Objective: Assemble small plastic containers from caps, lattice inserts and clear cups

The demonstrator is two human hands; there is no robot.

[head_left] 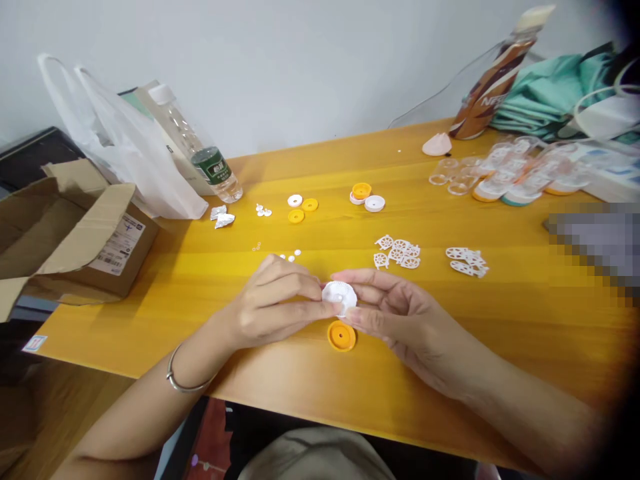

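Between my two hands is a small round white plastic piece [339, 293] with a toothed rim, like a gear. My left hand [280, 300] pinches it from the left, a finger lying across its face. From the right, my right hand [400, 307] grips its edge between thumb and fingers. Just below them, an orange round disc [341, 337] with a centre hole lies on the wooden table [280, 373]. Small white round pieces [291, 258] lie beyond my left hand. White spoked wheel-like parts [397, 252] rest past my right hand.
Orange and white discs [361, 191] sit farther back. White flat cut-out parts [466, 261] and clear plastic cups [520, 173] are on the right, near a brown bottle [493, 80]. On the left stand an open cardboard box [90, 247], a white bag [125, 147] and a water bottle [213, 167].
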